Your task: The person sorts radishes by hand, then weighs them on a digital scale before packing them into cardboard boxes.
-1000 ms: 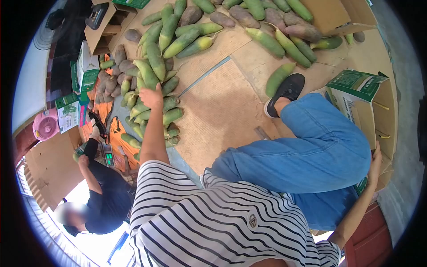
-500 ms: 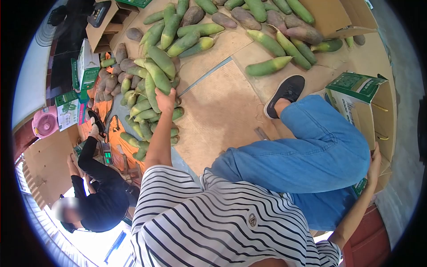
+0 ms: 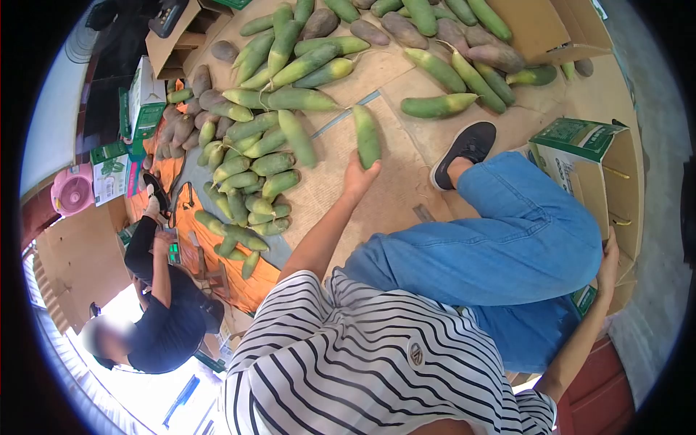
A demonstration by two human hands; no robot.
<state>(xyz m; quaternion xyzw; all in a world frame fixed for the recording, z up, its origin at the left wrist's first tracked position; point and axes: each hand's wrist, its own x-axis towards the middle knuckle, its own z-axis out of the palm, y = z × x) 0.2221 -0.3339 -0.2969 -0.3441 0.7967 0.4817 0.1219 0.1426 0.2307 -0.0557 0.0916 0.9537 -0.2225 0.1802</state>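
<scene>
In my left hand (image 3: 361,174) is a green radish (image 3: 367,136), closed in my fingers at its thicker lower end and raised over the cardboard-covered floor, with its pale tip pointing away from me. My right hand (image 3: 610,264) is beside my knee, its fingers closed on the side of an open green-and-white carton (image 3: 582,148); the knee and carton hide part of that grip. To the left of my left hand, a heap of green radishes (image 3: 250,170) spreads over the floor, and one loose radish (image 3: 297,138) lies at its right edge.
More green radishes (image 3: 435,70) and purple-skinned roots (image 3: 406,32) lie at the far side. A cardboard box (image 3: 558,29) stands at far right. At left, a co-worker in dark clothes (image 3: 174,326) sits near a pink fan (image 3: 73,190) and an orange sheet (image 3: 250,284).
My left hand has moved right from the heap, carrying a green radish with it. Radishes at the heap's edge have shifted. My right hand stays at the carton. The co-worker's arm has moved.
</scene>
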